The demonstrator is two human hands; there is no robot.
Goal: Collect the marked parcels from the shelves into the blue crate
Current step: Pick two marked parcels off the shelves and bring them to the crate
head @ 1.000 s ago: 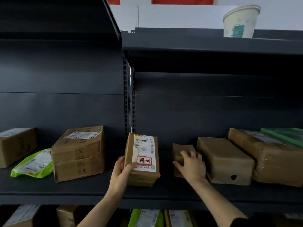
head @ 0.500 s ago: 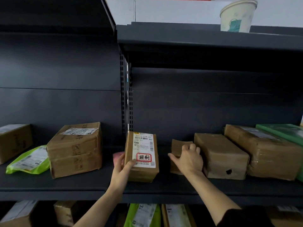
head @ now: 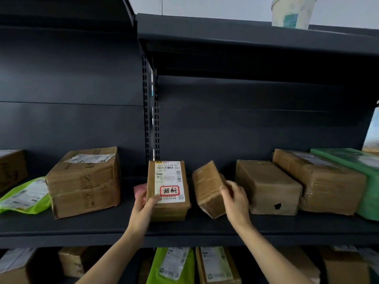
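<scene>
A small cardboard parcel with a white label and a red-framed stamp (head: 168, 189) stands on the dark shelf (head: 184, 226) at the middle. My left hand (head: 143, 203) grips its left side, thumb on the label. Just to its right a smaller taped brown parcel (head: 208, 189) is tilted up on its edge, and my right hand (head: 235, 199) holds its right side. No blue crate is in view.
Left on the shelf: a large taped carton (head: 84, 181), a green mailer bag (head: 24, 196), another carton (head: 11, 169). Right: two brown boxes (head: 266, 187) (head: 317, 179) and a green package (head: 356, 173). A paper cup (head: 291, 12) stands on the top shelf. More parcels lie on the shelf below.
My right hand has tipped the small brown parcel up and pulled it toward the front. My left hand stays on the labelled parcel.
</scene>
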